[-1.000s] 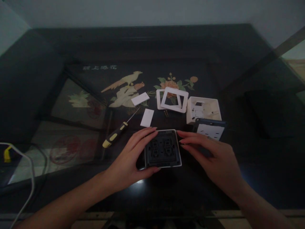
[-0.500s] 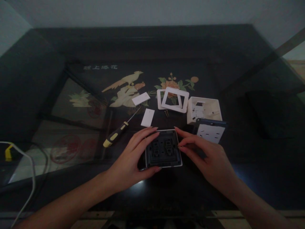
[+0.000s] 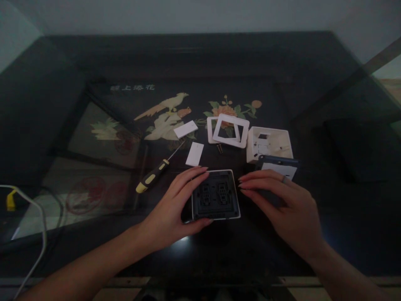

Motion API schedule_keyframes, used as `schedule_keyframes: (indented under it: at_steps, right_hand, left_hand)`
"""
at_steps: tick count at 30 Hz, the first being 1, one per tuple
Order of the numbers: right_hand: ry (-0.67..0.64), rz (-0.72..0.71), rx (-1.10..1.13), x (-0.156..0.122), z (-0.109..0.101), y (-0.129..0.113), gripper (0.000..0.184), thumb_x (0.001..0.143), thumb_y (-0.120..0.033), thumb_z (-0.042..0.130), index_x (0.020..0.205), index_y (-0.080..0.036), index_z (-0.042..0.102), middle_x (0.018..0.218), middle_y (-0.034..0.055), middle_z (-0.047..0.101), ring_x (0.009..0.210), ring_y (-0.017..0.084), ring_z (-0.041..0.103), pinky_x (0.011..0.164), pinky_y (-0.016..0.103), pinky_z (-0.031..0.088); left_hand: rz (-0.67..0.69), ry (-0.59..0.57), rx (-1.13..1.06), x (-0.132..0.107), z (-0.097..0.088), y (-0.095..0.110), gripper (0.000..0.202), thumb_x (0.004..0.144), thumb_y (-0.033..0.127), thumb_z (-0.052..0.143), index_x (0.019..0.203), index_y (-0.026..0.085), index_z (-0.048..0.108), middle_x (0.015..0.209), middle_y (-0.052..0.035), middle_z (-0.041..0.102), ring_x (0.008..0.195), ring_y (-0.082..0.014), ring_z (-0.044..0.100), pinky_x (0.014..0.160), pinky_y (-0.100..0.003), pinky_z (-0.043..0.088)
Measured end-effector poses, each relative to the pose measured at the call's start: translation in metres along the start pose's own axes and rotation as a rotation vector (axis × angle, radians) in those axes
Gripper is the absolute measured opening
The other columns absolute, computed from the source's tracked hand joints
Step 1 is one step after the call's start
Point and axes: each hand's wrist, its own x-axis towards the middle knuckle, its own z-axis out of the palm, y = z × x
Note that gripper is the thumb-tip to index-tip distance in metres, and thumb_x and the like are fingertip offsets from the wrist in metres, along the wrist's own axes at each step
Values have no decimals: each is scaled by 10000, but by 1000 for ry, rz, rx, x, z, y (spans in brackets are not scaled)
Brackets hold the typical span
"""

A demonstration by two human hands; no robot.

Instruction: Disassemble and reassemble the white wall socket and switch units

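My left hand (image 3: 173, 207) grips a square wall switch (image 3: 215, 205) by its top and bottom edges, thumb below and fingers above. Its dark face has two rocker mechanisms showing, inside a thin white rim. Just off its right edge is my right hand (image 3: 283, 205), fingertips drawn together in a pinch; whatever may be between them is too small to make out. Beyond the switch lie two white rocker covers (image 3: 194, 154). A yellow-and-black screwdriver (image 3: 153, 175) rests to their left, its shaft pointing away from me.
Two white frames (image 3: 231, 144) overlap beyond the switch, with small screws (image 3: 219, 149) beside them. At right stands a white mounting box (image 3: 269, 144), a socket panel (image 3: 278, 168) leaning on it. A white cable (image 3: 42, 225) runs along the left of the dark glossy table (image 3: 188, 54).
My right hand has moved off the switch's right edge, a little to the right, and now covers more of the socket panel. My left hand keeps its hold on the switch.
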Motion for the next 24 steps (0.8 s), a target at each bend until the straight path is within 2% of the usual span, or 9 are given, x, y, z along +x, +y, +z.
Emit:
schedule_keyframes:
  at_steps: [3, 9, 17, 24]
  right_hand:
    - [45, 0, -11, -1, -1, -1, 151, 841, -107, 665, 882, -246, 707, 854, -6, 757, 799, 155, 724, 728, 269, 604]
    - [57, 58, 14, -2, 2, -4, 190, 835, -136, 690, 938, -291, 724, 858, -45, 783, 682, 151, 737, 677, 276, 617]
    - [48, -66, 63, 0, 8, -4, 209, 824, -69, 657, 869, -255, 739, 883, 0, 784, 775, 163, 743, 710, 297, 624]
    - [44, -171, -8, 1, 9, -3, 192, 841, -50, 627, 873, -208, 732, 888, 50, 764, 807, 162, 722, 731, 295, 612]
  left_hand:
    - [-4, 14, -19, 0, 1, -1, 787, 814, 310, 699, 1473, 289, 268, 1489, -116, 366, 1379, -312, 369, 1148, -531, 342]
    - [-12, 22, -25, 1, 2, -1, 811, 798, 315, 711, 1474, 298, 264, 1477, -117, 371, 1366, -315, 382, 1143, -532, 350]
    - [-24, 20, -27, 2, 2, 0, 829, 787, 307, 713, 1483, 298, 262, 1471, -123, 384, 1347, -334, 410, 1120, -541, 374]
    - [-8, 31, -36, 1, 4, -1, 819, 791, 302, 713, 1477, 289, 266, 1471, -119, 370, 1359, -315, 388, 1136, -516, 363]
